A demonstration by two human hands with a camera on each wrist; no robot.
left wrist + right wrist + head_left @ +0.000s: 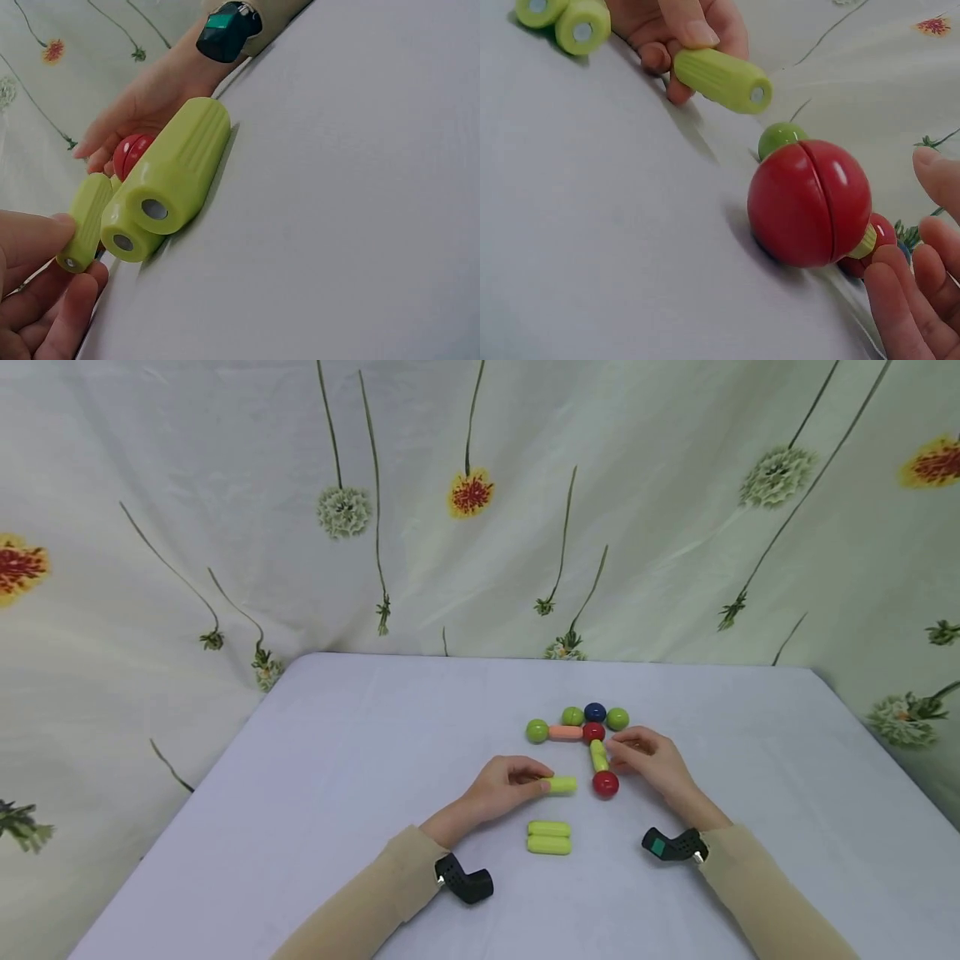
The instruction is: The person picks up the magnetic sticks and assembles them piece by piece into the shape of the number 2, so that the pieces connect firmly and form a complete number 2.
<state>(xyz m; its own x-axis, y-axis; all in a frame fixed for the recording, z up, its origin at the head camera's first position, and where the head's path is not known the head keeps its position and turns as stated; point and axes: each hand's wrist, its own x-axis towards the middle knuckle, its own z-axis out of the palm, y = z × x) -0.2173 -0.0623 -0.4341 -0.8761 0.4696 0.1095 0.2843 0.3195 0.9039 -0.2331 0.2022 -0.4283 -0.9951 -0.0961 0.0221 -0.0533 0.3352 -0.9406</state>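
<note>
My left hand point(501, 790) pinches a yellow-green magnetic rod point(562, 785) between thumb and fingers, its free end pointing right toward a red ball point(605, 784). That ball joins a second yellow-green rod point(599, 756), which runs up to another red ball point(594, 732). From the upper ball a salmon rod point(566, 732) leads left to a green ball point(537, 731). Beside the standing line of pieces is my right hand point(654, 763), fingers loosely bent and apart, holding nothing; whether a fingertip touches the rod is unclear. In the right wrist view, a gap separates the held rod point(724, 81) from the large red ball point(810, 202).
Two more yellow-green rods point(549, 844) lie side by side nearer me. Behind the upper red ball sit a dark blue ball point(596, 712) and two green balls point(617, 719). A white cloth covers the table point(360, 760); a flowered curtain point(262, 485) hangs behind it.
</note>
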